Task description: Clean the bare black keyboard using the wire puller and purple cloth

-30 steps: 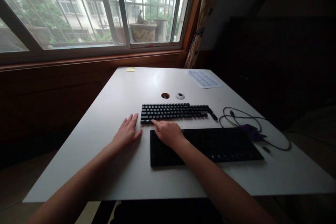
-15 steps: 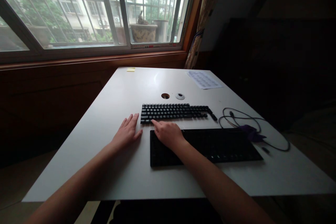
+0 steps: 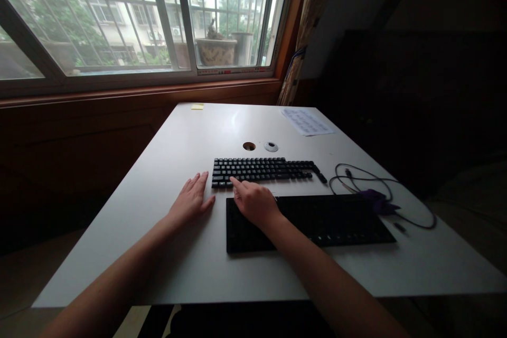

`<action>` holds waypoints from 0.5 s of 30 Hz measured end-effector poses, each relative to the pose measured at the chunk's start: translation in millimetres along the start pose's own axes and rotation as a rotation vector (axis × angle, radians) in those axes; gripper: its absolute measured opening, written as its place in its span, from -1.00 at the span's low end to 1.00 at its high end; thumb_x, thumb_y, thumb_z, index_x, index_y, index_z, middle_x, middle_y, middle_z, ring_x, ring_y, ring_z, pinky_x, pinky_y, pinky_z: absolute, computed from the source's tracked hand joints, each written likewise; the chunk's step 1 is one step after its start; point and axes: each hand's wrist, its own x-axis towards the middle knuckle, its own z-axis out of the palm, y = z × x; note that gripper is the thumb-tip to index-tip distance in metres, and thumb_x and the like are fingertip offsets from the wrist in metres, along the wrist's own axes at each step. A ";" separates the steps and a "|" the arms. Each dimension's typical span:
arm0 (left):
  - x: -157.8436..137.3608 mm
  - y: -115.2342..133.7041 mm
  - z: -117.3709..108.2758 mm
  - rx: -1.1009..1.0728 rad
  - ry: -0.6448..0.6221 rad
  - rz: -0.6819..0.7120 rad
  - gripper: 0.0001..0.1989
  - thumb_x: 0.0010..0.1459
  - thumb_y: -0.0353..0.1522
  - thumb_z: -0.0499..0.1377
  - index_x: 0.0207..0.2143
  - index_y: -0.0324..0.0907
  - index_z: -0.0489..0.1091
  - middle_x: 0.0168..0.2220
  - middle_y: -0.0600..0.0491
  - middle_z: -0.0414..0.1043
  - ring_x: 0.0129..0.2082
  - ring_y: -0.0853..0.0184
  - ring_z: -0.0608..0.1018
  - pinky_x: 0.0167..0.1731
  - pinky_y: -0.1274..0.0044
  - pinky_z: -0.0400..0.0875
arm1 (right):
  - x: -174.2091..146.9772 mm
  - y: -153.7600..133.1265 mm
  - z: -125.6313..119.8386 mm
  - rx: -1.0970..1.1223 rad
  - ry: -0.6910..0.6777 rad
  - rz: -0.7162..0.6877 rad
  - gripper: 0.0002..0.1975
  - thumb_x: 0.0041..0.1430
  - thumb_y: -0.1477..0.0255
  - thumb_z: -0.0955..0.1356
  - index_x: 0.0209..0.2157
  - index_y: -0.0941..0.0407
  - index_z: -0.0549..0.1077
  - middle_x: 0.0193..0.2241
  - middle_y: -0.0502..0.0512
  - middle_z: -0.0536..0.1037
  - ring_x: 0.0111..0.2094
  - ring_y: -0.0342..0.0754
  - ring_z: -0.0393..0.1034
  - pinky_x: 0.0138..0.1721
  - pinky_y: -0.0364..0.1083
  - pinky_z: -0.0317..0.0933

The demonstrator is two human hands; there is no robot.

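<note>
Left hand (image 3: pixel 191 196) flat, fingers apart; right hand (image 3: pixel 253 199) points across keyboard (image 3: pixel 336 216), grip unclear; keys (image 3: pixel 257 169) keyboard's 12 o'clock, cable (image 3: pixel 372 178) 2 o'clock.

The white table (image 3: pixel 186 280) here carries black keycaps (image 3: pixel 253 168), a black keyboard (image 3: pixel 328 216) nearer, a cable (image 3: pixel 348 173) right, papers (image 3: pixel 307 122) far right, a yellow note (image 3: pixel 197 106) far left.

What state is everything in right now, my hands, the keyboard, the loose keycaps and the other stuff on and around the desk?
Left hand: palm down, fingers spread, on the desk.
Right hand: index finger extended at the keycaps, others curled.
Keycaps: loose, set out in rows.
Black keyboard: lying flat, details too dark to tell.
Cable: loosely looped.
Purple cloth: crumpled.
Papers: lying flat.
Desk hole: uncovered.
Curtain: gathered and tied.
</note>
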 end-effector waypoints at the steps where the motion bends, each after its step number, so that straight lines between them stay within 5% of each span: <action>1: 0.4 -1.0 0.3 -0.003 0.006 0.003 -0.22 0.29 -0.10 0.03 0.38 -0.35 -0.12 0.38 -0.23 0.02 0.38 0.02 0.09 0.34 0.21 0.01 | -0.3 1.7 -2.6 0.037 0.063 -0.008 -0.54 0.34 0.42 0.19 0.24 0.11 0.29 -0.24 0.17 0.57 -0.22 0.05 0.44 -0.19 -0.03 0.30; 7: 1.1 -6.2 1.0 -0.016 0.046 0.018 -0.20 0.28 -0.05 0.03 0.38 -0.34 -0.11 0.36 -0.25 0.08 0.37 0.02 0.13 0.33 0.23 0.06 | -9.5 15.4 -34.9 0.429 0.397 -0.020 -0.70 0.33 0.47 0.19 0.03 0.18 0.39 -0.22 0.17 0.50 -0.16 0.02 0.38 -0.04 0.01 0.25; 15: 3.0 -13.4 -1.8 -0.088 0.127 0.057 -0.26 0.27 -0.12 0.10 0.35 -0.29 -0.05 0.27 -0.27 0.19 0.27 -0.02 0.26 0.25 0.19 0.19 | -70.1 17.7 -61.6 0.792 0.482 0.112 -0.74 0.40 0.41 0.14 -0.38 0.08 0.32 -0.39 0.03 0.38 -0.32 -0.06 0.31 -0.23 -0.04 0.20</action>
